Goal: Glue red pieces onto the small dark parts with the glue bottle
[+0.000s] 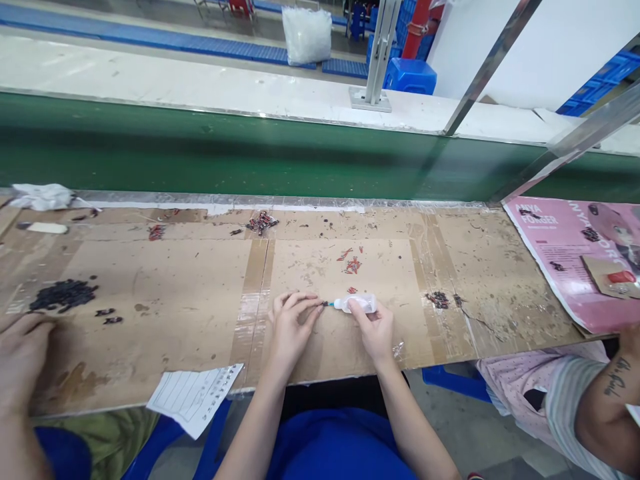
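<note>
Between the thumb and fingers of my left hand (294, 320) is a small dark part (325, 304), too tiny to name its kind. My right hand (374, 327) is closed around a small translucent squeeze bottle (367, 304), lying level with its thin blue tip at the dark part. Just beyond the bottle are a few red pieces (352, 290), with a loose group of red pieces (353, 265) farther away. To the right of my right hand sits a pile of dark and red parts (438, 300).
Cardboard (200, 287) covers the bench, with a green belt (200, 153) behind it. A co-worker's hand (23, 347) rests near a black heap (65, 293) at left. Another person's arm (610, 400) is at right. A paper sheet (195, 397) overhangs the front edge.
</note>
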The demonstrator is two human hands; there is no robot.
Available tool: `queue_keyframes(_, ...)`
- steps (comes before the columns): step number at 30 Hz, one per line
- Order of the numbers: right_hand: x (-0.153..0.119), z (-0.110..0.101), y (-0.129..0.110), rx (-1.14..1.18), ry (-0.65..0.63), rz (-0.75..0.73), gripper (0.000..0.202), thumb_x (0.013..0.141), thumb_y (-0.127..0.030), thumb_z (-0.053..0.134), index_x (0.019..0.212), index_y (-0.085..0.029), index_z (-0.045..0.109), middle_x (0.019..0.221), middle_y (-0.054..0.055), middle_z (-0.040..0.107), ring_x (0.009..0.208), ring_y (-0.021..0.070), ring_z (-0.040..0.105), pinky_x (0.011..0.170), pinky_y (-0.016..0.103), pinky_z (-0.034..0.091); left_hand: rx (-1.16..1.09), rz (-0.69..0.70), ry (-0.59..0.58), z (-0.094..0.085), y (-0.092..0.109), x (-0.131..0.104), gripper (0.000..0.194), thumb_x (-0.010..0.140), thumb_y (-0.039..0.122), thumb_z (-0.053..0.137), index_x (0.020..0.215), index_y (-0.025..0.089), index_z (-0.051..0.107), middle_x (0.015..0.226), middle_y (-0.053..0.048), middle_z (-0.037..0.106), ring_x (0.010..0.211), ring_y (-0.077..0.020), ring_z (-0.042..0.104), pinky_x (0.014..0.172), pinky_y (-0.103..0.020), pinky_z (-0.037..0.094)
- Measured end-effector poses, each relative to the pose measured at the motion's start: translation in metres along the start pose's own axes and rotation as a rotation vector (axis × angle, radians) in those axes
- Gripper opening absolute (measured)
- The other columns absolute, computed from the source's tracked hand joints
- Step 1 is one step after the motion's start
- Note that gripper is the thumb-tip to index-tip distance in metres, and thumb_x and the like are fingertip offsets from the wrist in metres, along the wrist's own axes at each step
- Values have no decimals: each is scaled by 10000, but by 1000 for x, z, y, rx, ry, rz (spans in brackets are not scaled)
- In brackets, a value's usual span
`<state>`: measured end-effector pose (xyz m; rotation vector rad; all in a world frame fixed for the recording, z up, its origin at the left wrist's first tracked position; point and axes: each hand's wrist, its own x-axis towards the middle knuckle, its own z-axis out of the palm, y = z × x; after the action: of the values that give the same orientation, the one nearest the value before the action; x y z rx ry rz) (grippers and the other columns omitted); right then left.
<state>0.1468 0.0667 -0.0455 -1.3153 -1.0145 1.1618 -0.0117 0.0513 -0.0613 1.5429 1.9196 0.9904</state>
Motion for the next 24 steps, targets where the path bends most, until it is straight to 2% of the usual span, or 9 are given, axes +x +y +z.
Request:
queue_keyframes(6, 0, -1, -1, -9, 18, -5, 228, 722, -387, 728, 787, -169, 744, 801, 79, 776, 758, 245, 715, 706, 359, 573, -5, 0, 15, 1, 0, -1, 100, 807, 330, 665, 834, 313, 760, 1032, -42, 726, 1102, -300, 478, 991, -526, 331)
queue_keyframes(12, 0, -5, 1, 49, 106, -7, 248, 716, -402, 729, 752, -157, 718, 753, 65, 754, 721, 221, 687, 683, 341, 550, -8, -1, 9, 0, -2, 0, 100, 798, 319, 677, 841, 320, 767, 1033, -36, 728, 1098, -299, 475, 993, -527, 330)
queue_keyframes(18, 7, -36, 1, 133, 346, -90, 355, 647, -373, 783, 897, -157, 652, 893, 79, 739, 844, 242, 690, 768, 374, 531, 43, 46, 13, -2, -4, -1, 126, 813, 321, 663, 883, 342, 765, 1034, -33, 725, 1084, -299, 481, 1004, -532, 321)
queue_keyframes(21, 16, -52, -3, 53, 363, -147, 424, 581, -308, 823, 874, -205, 533, 837, 51, 734, 825, 236, 700, 764, 371, 528, 98, 98, 63, 4, 4, -4, 139, 829, 296, 648, 907, 328, 758, 1048, -40, 718, 1139, -312, 464, 1009, -536, 307)
queue_keyframes(24, 25, -59, -3, -25, 298, -187, 476, 585, -271, 820, 891, -235, 456, 914, 74, 748, 917, 244, 703, 862, 408, 511, 129, 196, 54, 15, 17, -5, 144, 844, 253, 632, 866, 323, 757, 1044, -45, 712, 1193, -324, 440, 1004, -528, 301)
